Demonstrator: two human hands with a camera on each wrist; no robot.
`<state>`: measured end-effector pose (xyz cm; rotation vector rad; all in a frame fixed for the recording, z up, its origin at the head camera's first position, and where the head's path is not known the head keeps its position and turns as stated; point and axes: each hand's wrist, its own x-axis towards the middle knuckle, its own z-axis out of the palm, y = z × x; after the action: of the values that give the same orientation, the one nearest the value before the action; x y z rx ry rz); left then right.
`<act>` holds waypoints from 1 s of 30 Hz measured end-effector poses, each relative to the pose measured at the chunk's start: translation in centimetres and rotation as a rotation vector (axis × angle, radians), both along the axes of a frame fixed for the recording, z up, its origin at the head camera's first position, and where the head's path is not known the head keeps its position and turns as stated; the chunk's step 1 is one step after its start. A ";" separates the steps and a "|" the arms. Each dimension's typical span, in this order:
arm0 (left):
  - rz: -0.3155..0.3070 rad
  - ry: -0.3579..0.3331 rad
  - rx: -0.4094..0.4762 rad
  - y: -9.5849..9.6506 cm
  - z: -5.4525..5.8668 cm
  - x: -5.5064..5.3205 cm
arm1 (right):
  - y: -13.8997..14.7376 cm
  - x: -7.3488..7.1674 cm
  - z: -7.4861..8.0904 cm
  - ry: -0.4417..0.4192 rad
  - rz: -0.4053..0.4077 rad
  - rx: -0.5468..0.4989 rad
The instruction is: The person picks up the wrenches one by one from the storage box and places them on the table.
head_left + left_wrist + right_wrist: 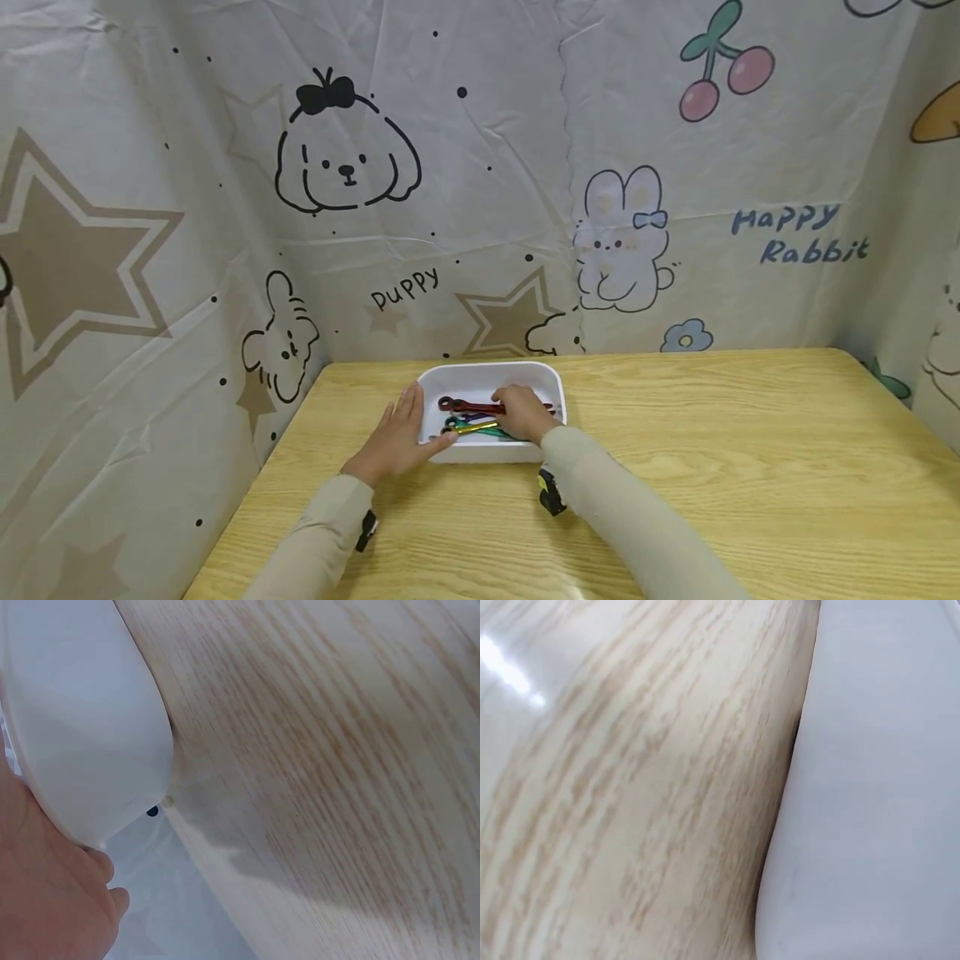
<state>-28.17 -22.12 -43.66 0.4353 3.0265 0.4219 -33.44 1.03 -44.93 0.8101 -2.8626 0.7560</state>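
A white plastic bin (487, 452) holds several coloured ratcheting wrenches. My left hand (393, 437) rests against the bin's left side, fingers straight along the rim and thumb over the front edge; the left wrist view shows this hand (52, 877) beside the bin's outer wall (97, 735). Inside the bin, my right hand (525, 412) has its fingers curled over a red wrench (472, 407), hiding the middle of it. A yellow wrench (476, 427) and a green wrench (491, 432) lie nearer the front wall. In the right wrist view only the bin's wall (870, 787) and table show.
The bin stands near the back edge of a wood-grain table (712, 467). A pale printed cloth (495, 167) hangs behind the table and along its left and right sides.
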 end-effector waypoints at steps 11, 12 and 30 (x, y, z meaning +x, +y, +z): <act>0.002 0.013 0.004 0.2 0.1 0.0 | 0.0 -0.1 0.0 -0.058 -0.057 0.041; 0.004 0.016 0.004 0.2 0.1 0.0 | 0.0 -0.1 0.1 -0.057 -0.055 0.037; 0.011 0.018 -0.002 0.2 0.1 0.2 | 0.1 0.1 0.4 0.004 0.003 -0.014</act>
<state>-27.96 -21.87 -43.58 0.4249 3.0474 0.4182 -33.29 1.10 -44.57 0.8130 -2.8501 0.7725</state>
